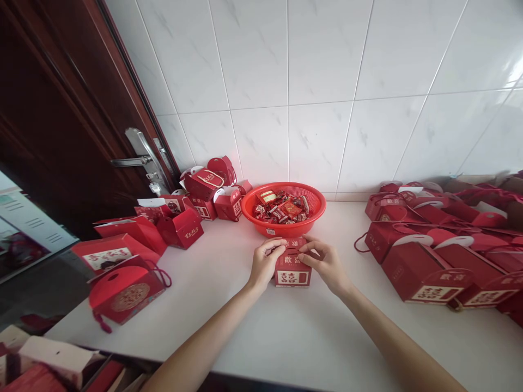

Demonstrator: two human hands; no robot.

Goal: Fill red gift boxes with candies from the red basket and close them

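Note:
A small red box [292,276] with a pale printed label stands upright on the white table [245,332], in front of the basket. My left hand [266,262] pinches the left side of the box's top flaps between thumb and fingers. On the other side, my right hand [326,262] has its thumb and fingers closed on the right part of the same top. Just behind both hands is a red plastic basket [317,211] holding wrapped sweets [281,209].
Several red boxes [134,291] stand at the table's left. Many more boxes [433,267] are in rows at the right. A tiled wall [314,136] rises behind; a dark door [73,98] is at the left. More boxes [57,354] lie at the lower left.

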